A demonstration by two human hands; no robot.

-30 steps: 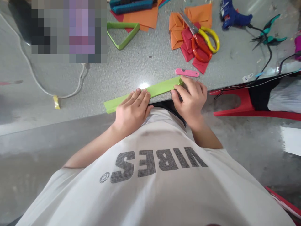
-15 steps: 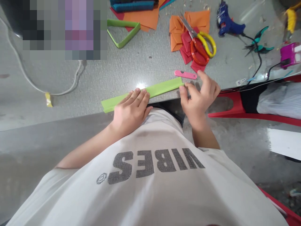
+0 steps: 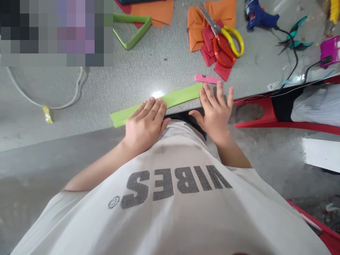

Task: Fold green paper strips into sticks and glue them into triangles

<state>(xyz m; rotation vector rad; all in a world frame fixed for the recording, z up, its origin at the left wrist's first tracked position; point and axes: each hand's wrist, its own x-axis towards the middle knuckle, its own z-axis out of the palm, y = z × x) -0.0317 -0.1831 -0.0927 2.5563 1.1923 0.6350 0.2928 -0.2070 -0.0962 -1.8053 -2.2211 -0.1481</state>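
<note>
A long green paper strip (image 3: 183,95) lies at a slant along the table's near edge. My left hand (image 3: 145,122) rests flat on its left half, fingers stretched out and side by side. At the strip's right end is my right hand (image 3: 214,112), its fingers spread and the index fingertip on the strip's end. Just beyond that hand lies a pink folding cutter (image 3: 204,78). Farther back, scissors with red and yellow handles (image 3: 224,44) lie on folded red papers (image 3: 208,56) and orange papers (image 3: 196,41).
A green triangular paper frame (image 3: 136,37) stands at the back. On the right are a blue glue gun (image 3: 261,16), teal pliers (image 3: 296,44) and a purple device (image 3: 329,51) with cords. A white cable (image 3: 62,106) curves at left. A red chair (image 3: 261,113) adjoins the table (image 3: 106,85).
My right hand has gone from bent, nearly pinching fingers to a spread, flatter pose at the strip's end. My left hand stays on the strip. The view has shifted slightly.
</note>
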